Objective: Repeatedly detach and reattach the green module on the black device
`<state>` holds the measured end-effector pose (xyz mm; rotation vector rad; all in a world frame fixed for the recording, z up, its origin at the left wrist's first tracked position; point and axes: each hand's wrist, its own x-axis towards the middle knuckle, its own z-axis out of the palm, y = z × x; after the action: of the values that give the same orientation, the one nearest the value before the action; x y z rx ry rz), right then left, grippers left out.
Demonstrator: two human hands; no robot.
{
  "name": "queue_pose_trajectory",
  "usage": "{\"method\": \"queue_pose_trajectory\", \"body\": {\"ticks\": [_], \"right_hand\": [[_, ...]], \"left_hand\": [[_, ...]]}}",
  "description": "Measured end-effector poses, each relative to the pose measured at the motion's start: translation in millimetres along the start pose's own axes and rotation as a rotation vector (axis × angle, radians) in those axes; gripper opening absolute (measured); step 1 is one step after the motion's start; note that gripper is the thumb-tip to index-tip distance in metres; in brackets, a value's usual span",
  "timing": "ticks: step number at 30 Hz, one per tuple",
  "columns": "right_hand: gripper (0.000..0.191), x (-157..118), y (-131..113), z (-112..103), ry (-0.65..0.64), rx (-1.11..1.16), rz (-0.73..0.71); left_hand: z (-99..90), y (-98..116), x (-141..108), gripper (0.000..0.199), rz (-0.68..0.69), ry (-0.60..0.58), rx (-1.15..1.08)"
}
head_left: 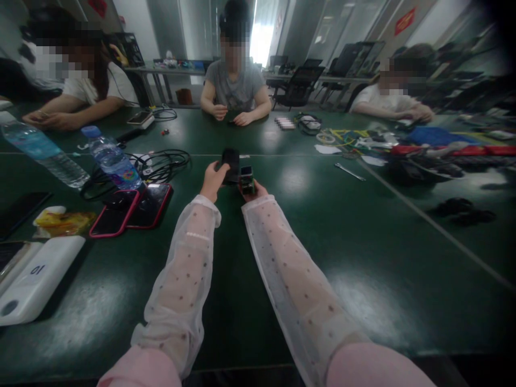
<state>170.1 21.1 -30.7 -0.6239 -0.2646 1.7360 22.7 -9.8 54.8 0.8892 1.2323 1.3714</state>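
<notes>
My left hand (214,180) is closed around a black smartphone (231,161), its thumb lying across the dark face. Just to the right, my right hand (258,191) grips a small electronic device (246,180) with a little grey screen on top and what looks like a green circuit board below. The phone and the device are side by side above the green table (322,242), almost touching. Part of my right hand's fingers is hidden behind the device. Sheer white dotted sleeves cover both forearms.
On the left are two pink-cased phones (115,214), water bottles (110,156), black cables (169,164) and a white power bank (48,279). A wrench (350,172) and cluttered wires (346,138) lie right. Several people sit across the table.
</notes>
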Motion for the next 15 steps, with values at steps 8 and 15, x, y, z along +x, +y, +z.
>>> {"method": "queue_pose_trajectory", "body": {"ticks": [8,15], "right_hand": [[0.03,-4.6,-2.2,1.2,-0.01,0.025,0.015],[0.031,-10.6,-3.1,5.7,0.021,0.026,0.025]], "left_hand": [[-11.1,-32.9,2.0,0.054,-0.465,-0.191,-0.561],[-15.6,-50.8,10.1,0.065,-0.488,-0.189,-0.775]]}}
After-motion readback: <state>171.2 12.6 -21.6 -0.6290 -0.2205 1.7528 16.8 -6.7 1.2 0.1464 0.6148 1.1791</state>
